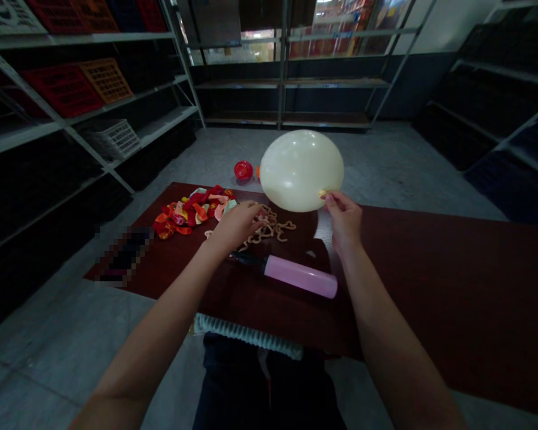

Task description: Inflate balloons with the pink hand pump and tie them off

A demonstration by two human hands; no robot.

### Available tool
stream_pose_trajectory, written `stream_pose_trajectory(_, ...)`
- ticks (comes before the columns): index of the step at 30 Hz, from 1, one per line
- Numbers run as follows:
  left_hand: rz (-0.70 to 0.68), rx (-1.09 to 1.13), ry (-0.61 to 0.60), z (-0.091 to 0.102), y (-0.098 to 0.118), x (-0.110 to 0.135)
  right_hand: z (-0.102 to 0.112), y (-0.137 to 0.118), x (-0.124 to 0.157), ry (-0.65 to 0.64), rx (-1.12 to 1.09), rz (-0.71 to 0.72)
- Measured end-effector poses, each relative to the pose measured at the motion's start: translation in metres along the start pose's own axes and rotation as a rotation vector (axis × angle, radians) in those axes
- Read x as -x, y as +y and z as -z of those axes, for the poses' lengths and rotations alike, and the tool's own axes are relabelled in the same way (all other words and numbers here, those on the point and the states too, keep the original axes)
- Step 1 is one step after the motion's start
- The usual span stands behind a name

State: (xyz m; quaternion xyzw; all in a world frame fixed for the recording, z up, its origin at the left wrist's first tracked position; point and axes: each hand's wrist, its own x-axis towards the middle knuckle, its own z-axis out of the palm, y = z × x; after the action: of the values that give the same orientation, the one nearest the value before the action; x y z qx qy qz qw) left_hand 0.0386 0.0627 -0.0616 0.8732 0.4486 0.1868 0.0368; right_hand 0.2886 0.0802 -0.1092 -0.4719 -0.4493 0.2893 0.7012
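Observation:
An inflated pale-cream balloon (pixel 301 170) is held above the table by my right hand (pixel 345 218), whose thumb and fingers pinch its neck. My left hand (pixel 242 224) reaches over a heap of tan rubber bands (pixel 275 227), its fingers loosely curved and a little apart; its fingertips are at the heap, and nothing shows in them. A pink hand pump (pixel 300 276) with a black nozzle end lies on the table in front of both hands. Just beyond my left hand is a pile of uninflated balloons (pixel 190 210) in red, orange, pink and pale green.
The dark reddish-brown table (pixel 430 275) stretches to the right. A blurred-out dark object (pixel 128 254) lies at its left end. Beyond the table, a red balloon (pixel 243 171) and part of an orange one are on the floor. Metal shelves with plastic crates (pixel 65 89) stand on the left.

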Motion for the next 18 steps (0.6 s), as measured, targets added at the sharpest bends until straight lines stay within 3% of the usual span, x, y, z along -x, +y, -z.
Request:
stream_pose_trajectory(5,0.088,-0.251,-0.101,-0.018,-0.004,0.003,0.008,0.011,-0.004,0.114,-0.167,-0.147)
stream_pose_trajectory(8,0.062,-0.242,-0.039,-0.02,-0.003,0.001,0.01,0.017,-0.007,0.088,-0.126,-0.16)
stream_pose_trajectory(10,0.072,-0.077,0.045,-0.016,-0.003,-0.001,0.011,0.019,-0.007,0.079,-0.11,-0.159)
stream_pose_trajectory(14,0.149,0.522,0.182,-0.003,0.002,-0.011,0.009,0.015,-0.004,0.07,-0.133,-0.187)
stream_pose_trajectory(18,0.064,0.897,0.22,0.009,0.023,-0.031,0.004,0.004,0.002,0.08,-0.122,-0.203)
